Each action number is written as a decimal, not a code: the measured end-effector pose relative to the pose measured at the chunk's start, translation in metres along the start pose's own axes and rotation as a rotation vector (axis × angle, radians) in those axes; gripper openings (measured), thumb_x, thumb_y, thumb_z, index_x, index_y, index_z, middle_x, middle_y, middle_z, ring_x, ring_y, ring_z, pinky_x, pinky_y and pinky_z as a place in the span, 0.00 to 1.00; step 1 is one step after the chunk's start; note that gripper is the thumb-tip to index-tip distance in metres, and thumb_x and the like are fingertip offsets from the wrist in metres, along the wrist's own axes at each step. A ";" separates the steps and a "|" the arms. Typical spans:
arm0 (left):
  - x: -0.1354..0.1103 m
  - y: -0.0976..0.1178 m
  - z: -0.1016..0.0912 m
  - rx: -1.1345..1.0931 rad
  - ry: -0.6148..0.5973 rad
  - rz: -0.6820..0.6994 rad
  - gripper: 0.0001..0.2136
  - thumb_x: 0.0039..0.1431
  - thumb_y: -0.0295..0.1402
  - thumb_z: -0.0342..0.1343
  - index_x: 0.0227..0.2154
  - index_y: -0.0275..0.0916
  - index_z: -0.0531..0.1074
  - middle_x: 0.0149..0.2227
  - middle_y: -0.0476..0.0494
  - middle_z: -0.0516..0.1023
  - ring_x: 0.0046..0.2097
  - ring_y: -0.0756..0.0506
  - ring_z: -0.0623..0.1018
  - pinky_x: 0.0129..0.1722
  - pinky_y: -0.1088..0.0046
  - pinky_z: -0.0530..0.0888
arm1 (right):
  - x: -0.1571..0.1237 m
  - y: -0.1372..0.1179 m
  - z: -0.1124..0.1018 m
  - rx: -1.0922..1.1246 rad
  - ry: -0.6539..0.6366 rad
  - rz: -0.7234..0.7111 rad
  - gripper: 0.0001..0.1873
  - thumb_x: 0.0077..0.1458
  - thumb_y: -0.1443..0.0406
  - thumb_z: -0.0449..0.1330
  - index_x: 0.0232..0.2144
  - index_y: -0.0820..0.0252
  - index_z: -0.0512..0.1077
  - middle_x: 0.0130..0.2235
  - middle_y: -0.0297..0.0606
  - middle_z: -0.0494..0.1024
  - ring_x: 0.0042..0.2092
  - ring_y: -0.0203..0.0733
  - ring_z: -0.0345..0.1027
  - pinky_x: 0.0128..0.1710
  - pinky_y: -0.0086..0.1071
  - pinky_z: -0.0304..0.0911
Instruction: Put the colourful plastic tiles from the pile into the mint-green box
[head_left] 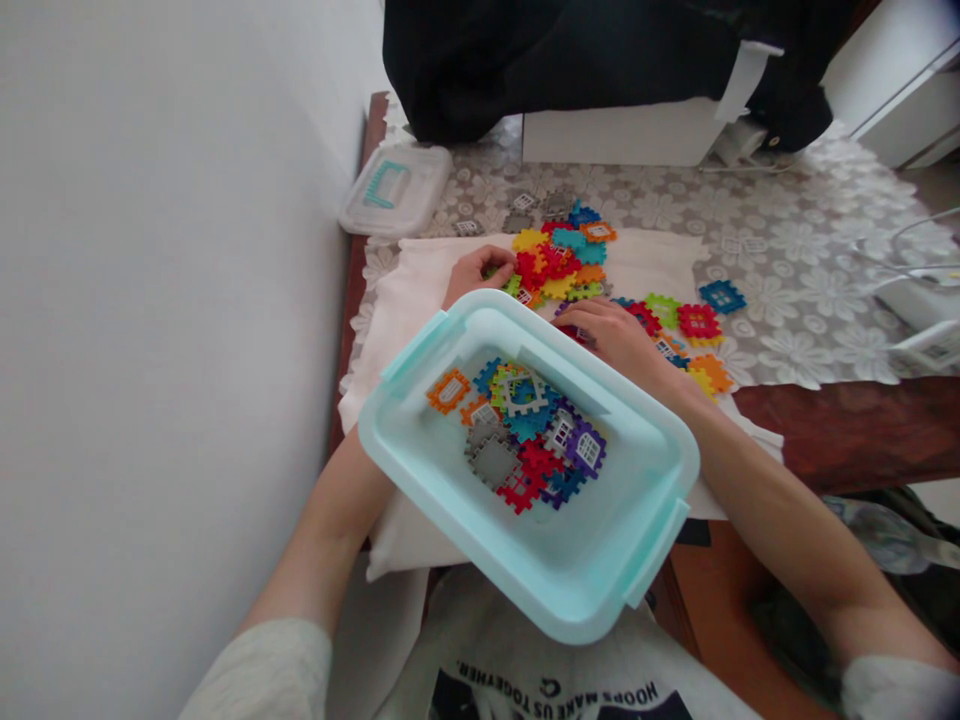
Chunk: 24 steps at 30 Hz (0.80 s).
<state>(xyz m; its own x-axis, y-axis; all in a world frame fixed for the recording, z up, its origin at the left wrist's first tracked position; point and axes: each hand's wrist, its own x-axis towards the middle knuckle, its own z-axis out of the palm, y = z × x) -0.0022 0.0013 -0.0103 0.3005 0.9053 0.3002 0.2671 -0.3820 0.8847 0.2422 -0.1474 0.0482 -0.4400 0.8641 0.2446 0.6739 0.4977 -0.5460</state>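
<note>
A pale turquoise plastic box (645, 560) rests tilted on my lap and the table edge, holding several coloured interlocking tiles (525, 435). Beyond it a heap of the same tiles (559, 260) lies on a white cloth (420, 290). My left hand (476, 272) lies at the heap's left edge, fingers curled against the tiles. My right hand (611, 335) reaches over the box's far rim, fingers bent down onto tiles just behind it; what they grip is hidden. More loose tiles (697, 322) lie to its right.
A white wall runs along the left. The box's clear lid (396, 188) lies at the table's far left corner. A dark garment over a white box (615, 130) fills the back. White cables and a device (926, 300) sit at right on the lace tablecloth.
</note>
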 end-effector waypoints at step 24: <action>0.000 -0.002 0.001 -0.053 -0.018 -0.013 0.17 0.61 0.54 0.65 0.38 0.46 0.79 0.39 0.52 0.84 0.40 0.48 0.76 0.47 0.63 0.77 | -0.003 -0.006 -0.001 -0.017 -0.090 -0.013 0.09 0.64 0.63 0.59 0.33 0.54 0.79 0.44 0.42 0.80 0.46 0.51 0.74 0.49 0.42 0.66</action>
<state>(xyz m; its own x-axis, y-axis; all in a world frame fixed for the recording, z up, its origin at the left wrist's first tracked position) -0.0017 0.0015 -0.0122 0.3141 0.9064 0.2824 0.2228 -0.3595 0.9062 0.2401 -0.1531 0.0522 -0.5000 0.8475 0.1785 0.6770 0.5110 -0.5297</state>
